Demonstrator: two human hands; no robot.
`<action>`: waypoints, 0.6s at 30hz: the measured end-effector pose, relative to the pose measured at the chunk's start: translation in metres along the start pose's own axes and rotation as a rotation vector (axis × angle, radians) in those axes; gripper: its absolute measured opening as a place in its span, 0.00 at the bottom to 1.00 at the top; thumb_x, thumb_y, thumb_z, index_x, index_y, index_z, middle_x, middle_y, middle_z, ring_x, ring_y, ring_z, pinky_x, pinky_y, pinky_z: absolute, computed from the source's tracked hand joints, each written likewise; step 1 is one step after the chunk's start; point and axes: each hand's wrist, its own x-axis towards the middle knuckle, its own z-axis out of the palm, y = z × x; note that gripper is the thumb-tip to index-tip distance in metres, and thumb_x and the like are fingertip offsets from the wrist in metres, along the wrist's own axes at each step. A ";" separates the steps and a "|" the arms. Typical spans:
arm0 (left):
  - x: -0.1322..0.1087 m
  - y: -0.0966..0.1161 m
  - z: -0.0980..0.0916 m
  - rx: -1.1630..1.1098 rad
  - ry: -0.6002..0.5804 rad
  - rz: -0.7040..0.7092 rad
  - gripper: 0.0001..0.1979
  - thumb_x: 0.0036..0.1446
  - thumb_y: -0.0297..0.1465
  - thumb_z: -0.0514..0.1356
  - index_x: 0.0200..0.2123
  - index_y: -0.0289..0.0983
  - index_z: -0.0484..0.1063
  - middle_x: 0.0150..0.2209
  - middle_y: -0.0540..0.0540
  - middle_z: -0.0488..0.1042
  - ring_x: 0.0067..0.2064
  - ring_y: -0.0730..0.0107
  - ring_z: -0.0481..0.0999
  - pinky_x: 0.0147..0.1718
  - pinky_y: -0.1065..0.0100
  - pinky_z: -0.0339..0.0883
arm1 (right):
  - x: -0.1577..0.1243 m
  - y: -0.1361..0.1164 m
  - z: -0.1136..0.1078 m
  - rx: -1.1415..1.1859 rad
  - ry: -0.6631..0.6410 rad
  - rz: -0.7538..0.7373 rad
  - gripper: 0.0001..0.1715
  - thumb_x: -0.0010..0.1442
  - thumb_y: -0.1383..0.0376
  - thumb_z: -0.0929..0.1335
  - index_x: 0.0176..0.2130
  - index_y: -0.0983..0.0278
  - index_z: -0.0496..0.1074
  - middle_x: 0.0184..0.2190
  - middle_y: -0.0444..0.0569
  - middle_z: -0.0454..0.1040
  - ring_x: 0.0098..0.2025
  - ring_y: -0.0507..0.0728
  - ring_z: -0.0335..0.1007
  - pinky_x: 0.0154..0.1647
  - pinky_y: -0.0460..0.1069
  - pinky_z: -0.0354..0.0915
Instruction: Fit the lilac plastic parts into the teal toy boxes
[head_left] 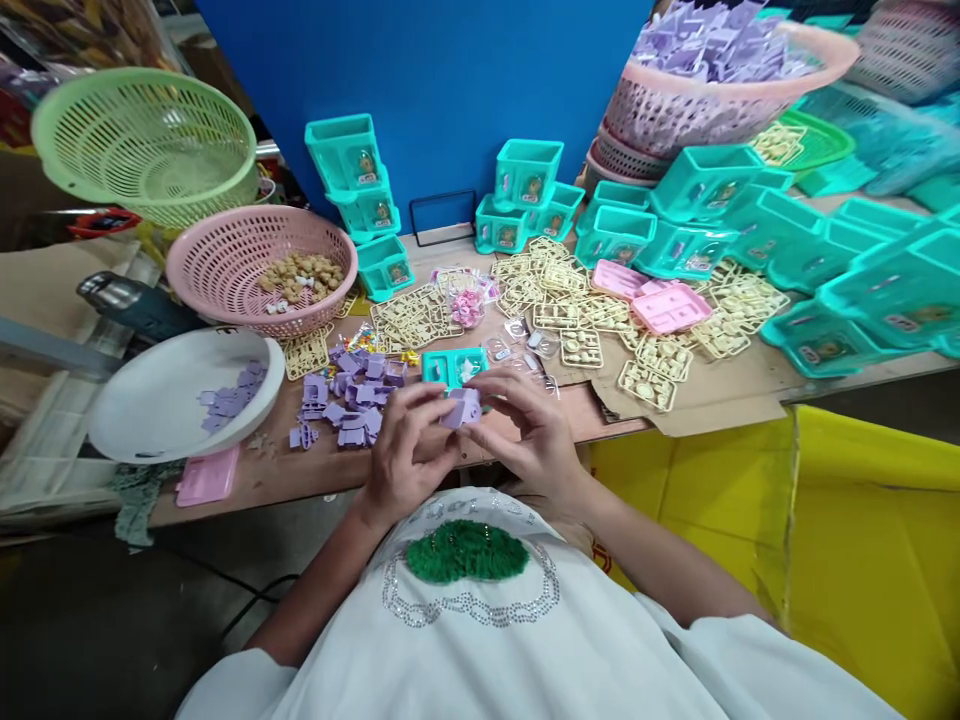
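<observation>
Between both hands, just above the table's front edge, is a small purple plastic piece (461, 408), boxy in shape. My left hand (409, 440) pinches it from the left, and the fingers of my right hand (532, 430) close on its right side. Behind the hands lies a teal tray (439, 365) with compartments and small white parts in it; the fingers partly cover its front. A heap of loose purple plastic pieces (360, 395) spreads to the left of my left hand. Clear plastic parts (541, 344) lie beyond my right hand.
Cream part frames (581, 348) cover the table's middle and right. Teal boxes (525, 190) stand stacked at the back and right. A pink basket (195, 260), a white bowl (112, 420) and a dark bottle (146, 308) are left. Pink trays (670, 308) lie right of centre.
</observation>
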 end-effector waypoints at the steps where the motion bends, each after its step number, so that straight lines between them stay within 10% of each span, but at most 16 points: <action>1: 0.002 -0.006 0.001 -0.013 -0.043 -0.051 0.26 0.65 0.29 0.67 0.64 0.43 0.67 0.61 0.38 0.73 0.64 0.55 0.76 0.62 0.53 0.75 | 0.005 0.002 -0.005 -0.032 0.000 -0.029 0.16 0.67 0.60 0.75 0.53 0.61 0.78 0.48 0.55 0.79 0.49 0.60 0.78 0.48 0.54 0.78; 7: 0.006 -0.058 0.018 -0.017 -0.264 -0.237 0.47 0.60 0.34 0.72 0.76 0.45 0.51 0.72 0.35 0.64 0.75 0.47 0.64 0.71 0.47 0.64 | 0.028 0.018 -0.028 -0.236 -0.045 -0.111 0.18 0.67 0.61 0.75 0.55 0.61 0.78 0.44 0.53 0.81 0.45 0.59 0.79 0.49 0.56 0.78; 18: -0.007 -0.071 0.045 -0.265 -0.214 -0.383 0.39 0.55 0.40 0.75 0.67 0.41 0.67 0.64 0.36 0.72 0.67 0.49 0.73 0.66 0.50 0.69 | 0.053 0.041 -0.028 -0.262 -0.174 -0.169 0.18 0.68 0.57 0.75 0.54 0.63 0.81 0.46 0.56 0.82 0.45 0.60 0.81 0.49 0.55 0.77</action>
